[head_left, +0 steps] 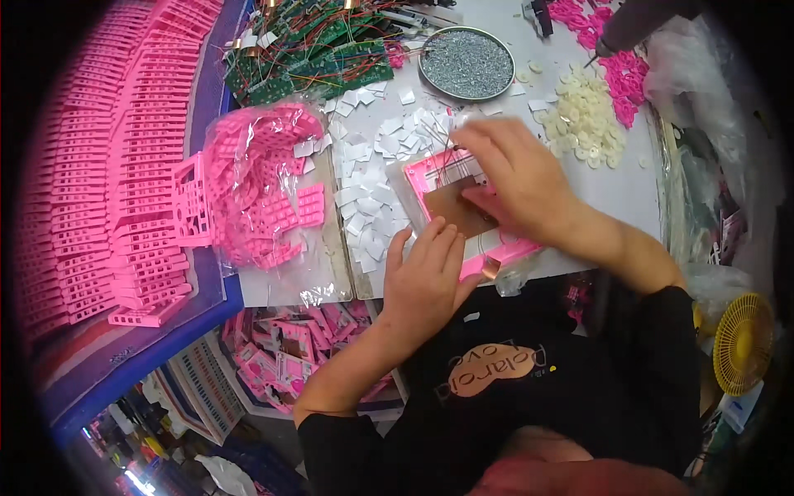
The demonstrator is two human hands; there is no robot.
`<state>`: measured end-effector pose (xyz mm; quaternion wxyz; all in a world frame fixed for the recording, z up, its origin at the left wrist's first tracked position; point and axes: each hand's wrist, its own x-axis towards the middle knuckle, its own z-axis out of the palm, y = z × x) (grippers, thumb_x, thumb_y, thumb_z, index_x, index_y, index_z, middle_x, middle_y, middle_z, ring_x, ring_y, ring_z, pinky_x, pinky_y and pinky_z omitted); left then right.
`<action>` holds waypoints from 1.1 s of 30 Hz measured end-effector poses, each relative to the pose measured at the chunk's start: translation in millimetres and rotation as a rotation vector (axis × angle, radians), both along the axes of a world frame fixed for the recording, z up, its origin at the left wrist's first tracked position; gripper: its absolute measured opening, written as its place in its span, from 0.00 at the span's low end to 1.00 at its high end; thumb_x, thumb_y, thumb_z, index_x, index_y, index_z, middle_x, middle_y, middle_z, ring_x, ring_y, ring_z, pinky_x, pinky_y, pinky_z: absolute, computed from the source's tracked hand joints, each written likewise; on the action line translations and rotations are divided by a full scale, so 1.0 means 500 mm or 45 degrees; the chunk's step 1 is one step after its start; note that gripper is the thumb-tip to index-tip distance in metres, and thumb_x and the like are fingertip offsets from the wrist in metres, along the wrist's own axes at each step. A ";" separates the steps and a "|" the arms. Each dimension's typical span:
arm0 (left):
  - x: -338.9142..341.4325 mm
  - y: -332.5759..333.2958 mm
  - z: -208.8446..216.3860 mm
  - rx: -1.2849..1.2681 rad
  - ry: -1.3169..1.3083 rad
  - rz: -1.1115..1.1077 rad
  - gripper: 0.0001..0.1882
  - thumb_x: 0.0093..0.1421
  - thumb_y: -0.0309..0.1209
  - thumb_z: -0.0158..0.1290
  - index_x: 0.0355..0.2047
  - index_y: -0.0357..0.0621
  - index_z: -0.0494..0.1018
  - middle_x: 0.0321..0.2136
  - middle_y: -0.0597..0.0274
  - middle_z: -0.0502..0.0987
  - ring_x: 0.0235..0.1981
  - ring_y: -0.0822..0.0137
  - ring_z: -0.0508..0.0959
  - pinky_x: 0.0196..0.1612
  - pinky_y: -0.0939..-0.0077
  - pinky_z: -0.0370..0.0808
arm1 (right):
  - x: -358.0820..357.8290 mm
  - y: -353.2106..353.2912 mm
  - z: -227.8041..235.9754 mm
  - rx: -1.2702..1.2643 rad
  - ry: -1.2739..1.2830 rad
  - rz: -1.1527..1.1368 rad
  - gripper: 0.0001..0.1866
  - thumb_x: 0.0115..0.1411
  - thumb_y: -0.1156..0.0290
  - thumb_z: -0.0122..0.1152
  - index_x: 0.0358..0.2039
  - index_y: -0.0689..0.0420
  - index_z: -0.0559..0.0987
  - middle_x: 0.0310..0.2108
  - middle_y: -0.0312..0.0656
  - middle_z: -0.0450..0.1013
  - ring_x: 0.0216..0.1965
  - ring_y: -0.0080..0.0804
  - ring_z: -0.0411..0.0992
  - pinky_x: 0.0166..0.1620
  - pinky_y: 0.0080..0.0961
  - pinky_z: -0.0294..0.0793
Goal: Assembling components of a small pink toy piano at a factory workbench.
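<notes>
In front of me lies a pink plastic casing [419, 177] with a plain brown board [447, 208] in it. Thin wires [447, 161] stick up at the casing's far end. My left hand [423, 271] grips the near left side of the casing, its fingertips on the board's edge and its thumb by the pink rim. Over the far right part arches my right hand [523, 180]. Its thumb rests on the board, and its other fingers are spread away from the thumb, near the wires. A small copper-coloured piece [491, 268] shows at the casing's near edge.
White square pieces [368, 198] lie left of the casing, beside bagged pink parts [265, 207]. Behind are green circuit boards [331, 70], a round tin of small metal bits [466, 64], cream discs [583, 120] and a tool's pointed tip [592, 59]. Stacked pink frames [124, 165] fill the left.
</notes>
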<state>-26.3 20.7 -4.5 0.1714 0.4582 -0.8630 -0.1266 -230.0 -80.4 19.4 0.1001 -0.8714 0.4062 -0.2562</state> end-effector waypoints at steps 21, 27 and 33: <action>0.010 -0.021 0.016 -0.010 -0.059 -0.116 0.22 0.52 0.37 0.63 0.46 0.40 0.77 0.48 0.59 0.78 0.54 0.61 0.77 0.40 0.65 0.69 | -0.007 0.080 -0.041 -0.031 0.477 0.477 0.28 0.56 0.64 0.56 0.53 0.71 0.77 0.58 0.59 0.71 0.59 0.46 0.67 0.59 0.37 0.66; 0.024 -0.153 0.094 0.521 0.069 -0.129 0.14 0.56 0.36 0.60 0.40 0.43 0.78 0.36 0.53 0.81 0.36 0.52 0.82 0.35 0.58 0.77 | 0.007 0.080 -0.025 -0.124 0.535 0.434 0.27 0.55 0.64 0.55 0.50 0.72 0.78 0.55 0.60 0.73 0.54 0.48 0.71 0.57 0.37 0.67; -0.088 -0.493 -0.033 -0.202 0.061 0.115 0.08 0.55 0.36 0.58 0.30 0.47 0.83 0.29 0.57 0.81 0.35 0.54 0.81 0.40 0.57 0.74 | 0.017 0.090 -0.040 -0.178 0.565 0.414 0.26 0.55 0.65 0.55 0.50 0.72 0.78 0.55 0.61 0.73 0.55 0.51 0.71 0.56 0.38 0.68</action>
